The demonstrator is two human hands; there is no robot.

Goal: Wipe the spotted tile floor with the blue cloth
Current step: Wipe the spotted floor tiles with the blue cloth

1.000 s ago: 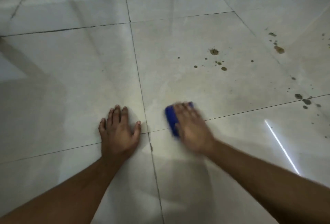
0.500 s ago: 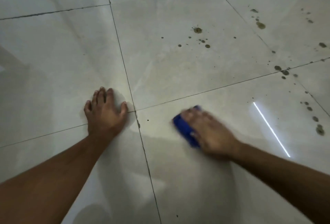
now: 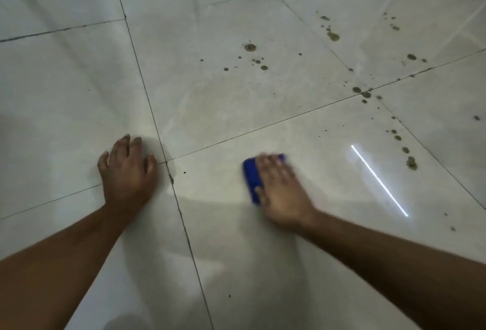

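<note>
Two hands are down on the tile floor (image 3: 236,109). Your right hand (image 3: 282,193) lies flat on the blue cloth (image 3: 251,177), fingers (image 3: 271,164) straight and close together, pressing it to the tile rather than curling round it; the hand is motion-blurred. The cloth is a folded oblong, and its long axis runs from near you to away from you, tilted slightly left at the far end. Only its left edge and far corner show past your hand. Your left hand (image 3: 127,172) rests palm-down well to the left of the cloth, fingers relaxed and slightly spread, holding nothing, just beside a crossing of grout lines (image 3: 165,162). Brown spots (image 3: 249,47) lie beyond the cloth and to its right. A bright light streak (image 3: 378,180) reflects off the floor right of the cloth.
</note>
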